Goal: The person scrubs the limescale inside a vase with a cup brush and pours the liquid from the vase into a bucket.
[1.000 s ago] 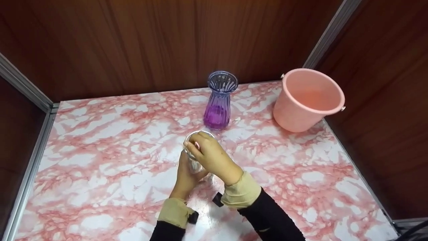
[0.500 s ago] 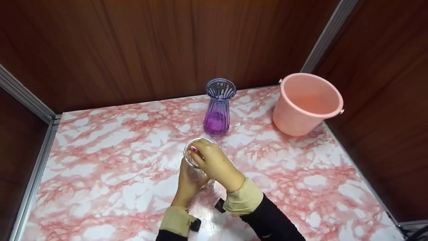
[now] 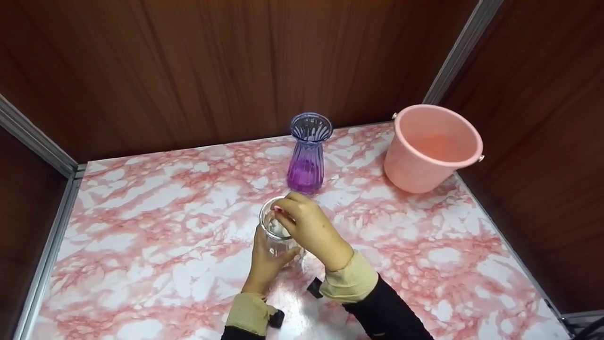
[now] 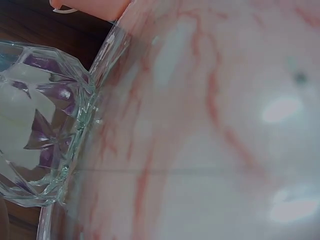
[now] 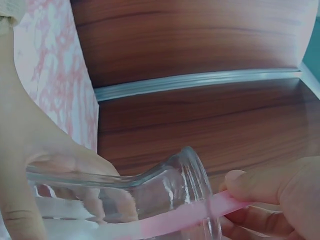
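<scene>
My left hand (image 3: 265,267) grips a clear glass vase (image 3: 277,246) around its body, near the middle of the table. In the right wrist view, my right hand (image 5: 280,200) pinches the pink handle of a bottle sponge brush (image 5: 175,220), which runs through the vase mouth. The brush's white head (image 4: 17,115) lies inside the faceted lower part of the glass in the left wrist view. From above, my right hand (image 3: 314,229) covers part of the rim. Just behind stands an upright purple-blue glass vase (image 3: 306,163), its lower part vivid purple.
A pink bucket (image 3: 415,174) stands at the back right, seemingly with liquid inside. Dark wood-look panels (image 3: 203,71) with metal edging enclose the back and sides of the red-and-white marbled table (image 3: 141,236).
My right hand has shifted slightly to the right at the vase mouth, uncovering more of the rim and the white inside. My left hand keeps its hold. The head view has tilted a little.
</scene>
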A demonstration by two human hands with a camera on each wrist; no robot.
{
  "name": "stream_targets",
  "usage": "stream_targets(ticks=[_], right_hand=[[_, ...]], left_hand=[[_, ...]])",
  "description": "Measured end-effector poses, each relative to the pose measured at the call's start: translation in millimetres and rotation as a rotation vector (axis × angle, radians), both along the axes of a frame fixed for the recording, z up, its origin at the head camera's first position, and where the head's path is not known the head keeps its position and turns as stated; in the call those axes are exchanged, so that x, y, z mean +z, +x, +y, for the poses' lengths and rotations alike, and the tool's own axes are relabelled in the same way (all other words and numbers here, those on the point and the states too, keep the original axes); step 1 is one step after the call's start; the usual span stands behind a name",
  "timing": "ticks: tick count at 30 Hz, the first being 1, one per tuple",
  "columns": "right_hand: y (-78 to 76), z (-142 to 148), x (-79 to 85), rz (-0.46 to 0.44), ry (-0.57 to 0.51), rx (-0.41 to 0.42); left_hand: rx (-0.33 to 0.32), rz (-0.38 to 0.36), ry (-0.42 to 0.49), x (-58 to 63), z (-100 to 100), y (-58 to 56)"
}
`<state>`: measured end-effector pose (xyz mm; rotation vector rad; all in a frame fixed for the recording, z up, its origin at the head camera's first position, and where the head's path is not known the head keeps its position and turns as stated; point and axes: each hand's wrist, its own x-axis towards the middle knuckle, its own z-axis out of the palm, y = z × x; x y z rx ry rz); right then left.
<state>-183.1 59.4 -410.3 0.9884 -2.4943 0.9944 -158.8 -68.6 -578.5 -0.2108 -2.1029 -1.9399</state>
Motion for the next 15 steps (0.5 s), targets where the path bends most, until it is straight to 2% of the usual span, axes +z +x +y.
stream_targets(ticks=[9, 15], right_hand=[[-4.9, -8, -14.1, 0.021, 0.099, 0.034], [-6.7, -13, -18.2, 0.05, 0.113, 0.035]], left_hand=[[0.01, 0.003, -0.025, -1.9, -1, 0.0], [-0.006, 0.004, -0.011, -1.9, -1, -0.1]])
